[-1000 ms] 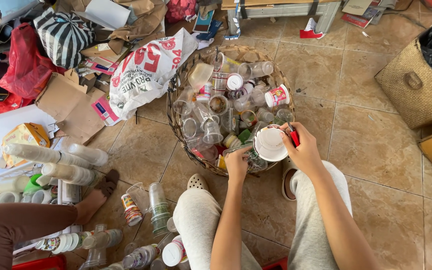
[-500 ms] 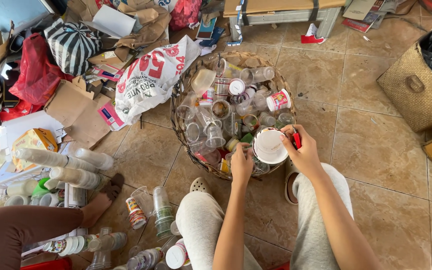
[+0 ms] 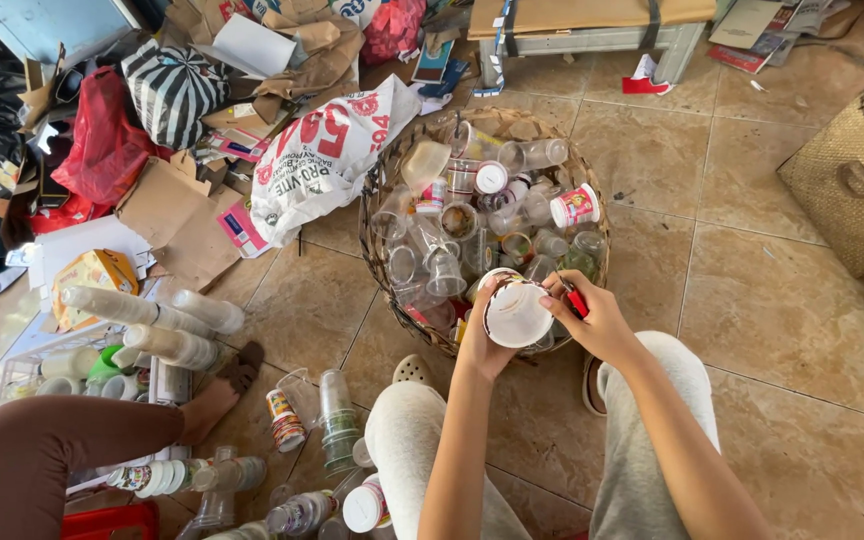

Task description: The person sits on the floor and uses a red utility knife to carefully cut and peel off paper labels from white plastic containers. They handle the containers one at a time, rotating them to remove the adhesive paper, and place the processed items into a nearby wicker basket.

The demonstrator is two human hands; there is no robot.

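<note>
My left hand (image 3: 480,330) holds a white plastic cup (image 3: 518,313) over the near rim of a round woven basket (image 3: 380,190). My right hand (image 3: 592,320) grips a small red-handled tool (image 3: 574,300) and touches the cup's right edge. The basket is full of several clear and white plastic cups and lidded tubs (image 3: 576,205). My grey-trousered knees (image 3: 407,425) are below the hands.
A white printed sack (image 3: 327,155) leans on the basket's left. Stacked cups (image 3: 335,420) and bottles (image 3: 152,335) lie on the tiled floor at lower left, near another person's foot (image 3: 217,392). Cardboard, a striped bag (image 3: 170,90) and a straw bag (image 3: 847,195) surround the area.
Both hands have drawn the cup slightly nearer and lower over the basket's rim. The other person's foot has shifted a little to the right.
</note>
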